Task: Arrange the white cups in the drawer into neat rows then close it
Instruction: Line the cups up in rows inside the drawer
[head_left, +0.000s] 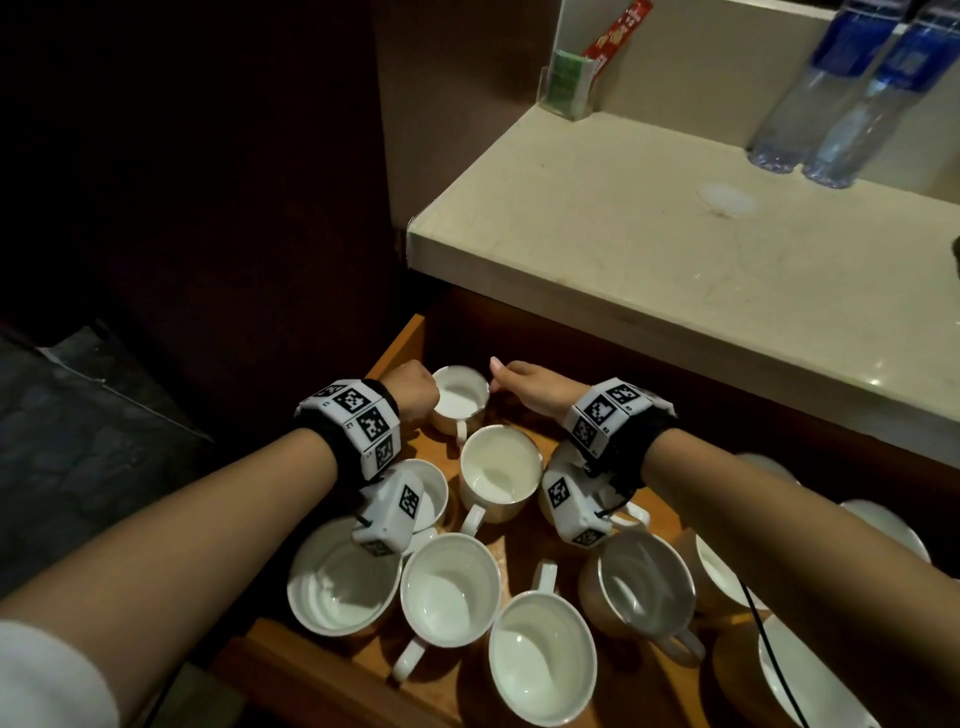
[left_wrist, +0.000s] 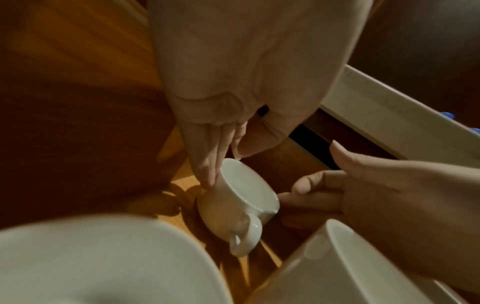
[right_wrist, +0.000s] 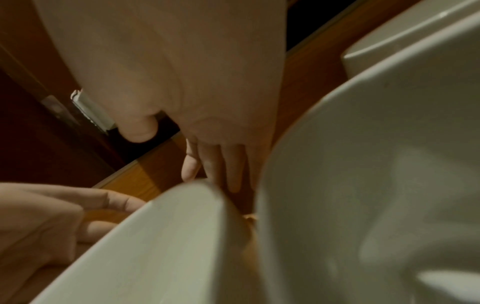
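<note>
Open wooden drawer (head_left: 410, 332) lower centre of frame, white handled cups (head_left: 448, 587) upright and scattered inside, one cup (head_left: 460, 397) at far left corner

Eleven white cups (head_left: 460, 395), two water bottles (head_left: 815, 88), one drawer (head_left: 400, 338).

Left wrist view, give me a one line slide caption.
Both hands steady a small white cup at the back of the wooden drawer.
</note>
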